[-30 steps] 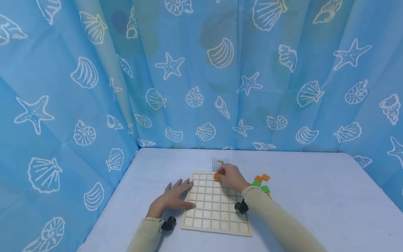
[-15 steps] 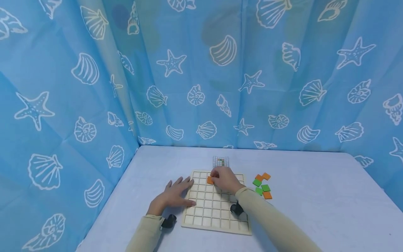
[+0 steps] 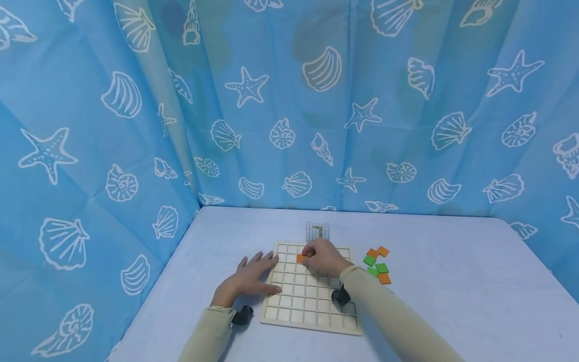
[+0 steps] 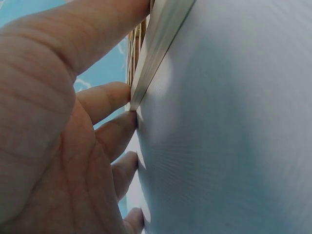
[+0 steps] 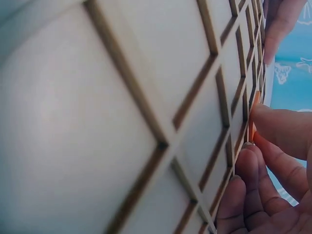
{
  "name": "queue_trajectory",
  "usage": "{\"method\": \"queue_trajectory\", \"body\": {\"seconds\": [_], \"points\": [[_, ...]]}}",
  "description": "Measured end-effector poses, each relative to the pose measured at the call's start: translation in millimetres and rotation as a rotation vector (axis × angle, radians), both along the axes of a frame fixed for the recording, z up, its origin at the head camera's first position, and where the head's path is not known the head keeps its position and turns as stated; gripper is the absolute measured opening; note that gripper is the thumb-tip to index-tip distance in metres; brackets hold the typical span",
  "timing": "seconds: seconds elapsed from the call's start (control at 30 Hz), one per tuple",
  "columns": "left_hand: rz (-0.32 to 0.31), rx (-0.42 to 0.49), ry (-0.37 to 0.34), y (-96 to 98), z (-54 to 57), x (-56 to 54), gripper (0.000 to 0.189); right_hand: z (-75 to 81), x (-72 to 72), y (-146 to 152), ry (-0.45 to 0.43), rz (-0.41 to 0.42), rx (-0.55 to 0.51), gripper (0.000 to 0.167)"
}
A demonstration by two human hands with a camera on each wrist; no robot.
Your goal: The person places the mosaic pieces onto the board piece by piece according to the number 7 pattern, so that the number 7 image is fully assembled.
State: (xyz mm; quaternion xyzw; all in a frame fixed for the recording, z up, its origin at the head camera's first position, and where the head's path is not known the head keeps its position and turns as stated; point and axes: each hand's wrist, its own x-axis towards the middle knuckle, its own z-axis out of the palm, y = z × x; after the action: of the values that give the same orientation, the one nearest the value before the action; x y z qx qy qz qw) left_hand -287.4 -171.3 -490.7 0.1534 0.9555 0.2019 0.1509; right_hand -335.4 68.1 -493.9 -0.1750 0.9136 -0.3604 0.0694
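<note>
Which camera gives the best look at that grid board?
The head view: it shows the grid board nearly whole, though the right hand and sleeve cover part. The left wrist view shows mainly its edge; the right wrist view, a close, slanted part of it.

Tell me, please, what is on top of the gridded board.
The right hand holds an orange tile at the far part of the gridded board, and the left hand touches its left edge. Whatever lies beneath the right hand is covered and cannot be seen.

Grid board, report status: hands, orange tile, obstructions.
Right hand pinches orange tile at wooden grid board, far end. Left hand spread, touching board's left edge. Nothing visibly blocking tile.
</note>
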Motion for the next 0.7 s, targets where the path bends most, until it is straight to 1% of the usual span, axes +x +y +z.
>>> {"method": "queue_trajectory", "body": {"seconds": [0.17, 0.37, 0.4, 0.5, 0.6, 0.7], "points": [[-0.002, 0.003, 0.005, 0.3, 0.0, 1.1, 0.092, -3.6, -1.0, 0.7, -0.005, 0.008, -0.047, 0.014], [-0.003, 0.007, 0.010, 0.0, -5.9, 1.9, 0.092, -10.9, 1.9, 3.4, 0.009, 0.033, -0.101, 0.012], [-0.003, 0.006, 0.012, 0.1, -6.9, 2.4, 0.092, -11.4, 2.8, 3.9, 0.023, 0.044, -0.098, 0.012], [-0.002, 0.011, 0.014, 0.7, -6.6, 3.0, 0.092, -11.3, 3.5, 5.4, 0.040, 0.054, -0.101, 0.012], [-0.005, 0.016, 0.021, 0.5, -4.6, 2.4, 0.091, -8.8, 1.9, 5.3, 0.021, 0.041, -0.088, 0.014], [-0.009, 0.023, 0.026, 0.5, -1.9, 1.2, 0.091, -2.0, 0.9, 5.6, -0.014, 0.019, -0.082, 0.019]]}}
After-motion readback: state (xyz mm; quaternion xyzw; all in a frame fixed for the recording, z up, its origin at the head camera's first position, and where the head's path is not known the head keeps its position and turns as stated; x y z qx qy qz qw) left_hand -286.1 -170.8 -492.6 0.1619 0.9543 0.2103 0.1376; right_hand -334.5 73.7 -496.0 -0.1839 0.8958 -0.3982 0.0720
